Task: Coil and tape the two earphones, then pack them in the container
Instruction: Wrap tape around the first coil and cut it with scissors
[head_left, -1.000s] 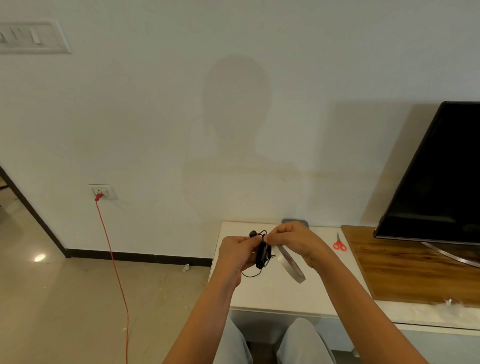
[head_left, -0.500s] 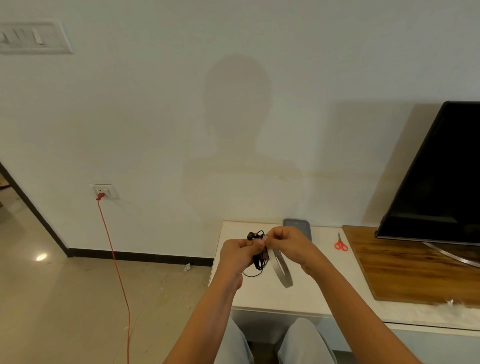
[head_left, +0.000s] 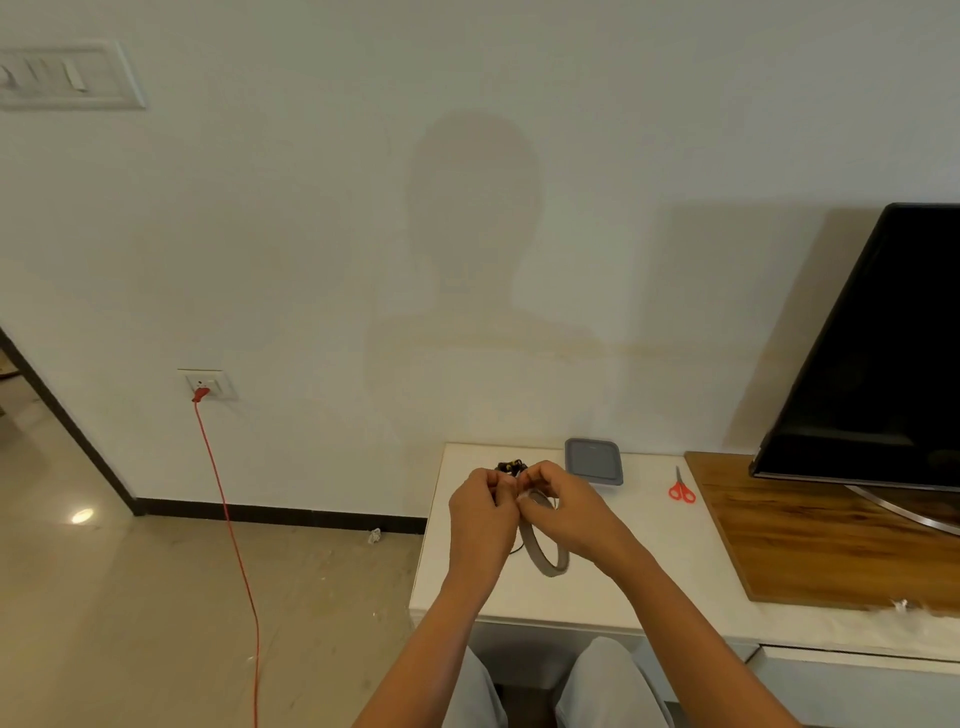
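Black earphone (head_left: 511, 466), coiled up small, pinched in the left hand (head_left: 480, 512) above the tabletop (head_left: 613, 587). Mostly hidden behind fingers. Right hand (head_left: 563, 512) touching it, pinching the tape end, likely to wrap the coil so it stays tight. Tape roll (head_left: 543, 540) hanging just below the earphone, within easy pull. Grey container (head_left: 593, 461) lying beyond the earphone, near the wall, lid on, waiting. Red scissors (head_left: 681, 487) further right of the earphone, ready for cutting tape.

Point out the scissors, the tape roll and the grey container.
scissors (head_left: 681, 491): head view, on the red handles.
tape roll (head_left: 545, 558): head view, on the lower band of the ring.
grey container (head_left: 593, 461): head view, on its lid's middle.
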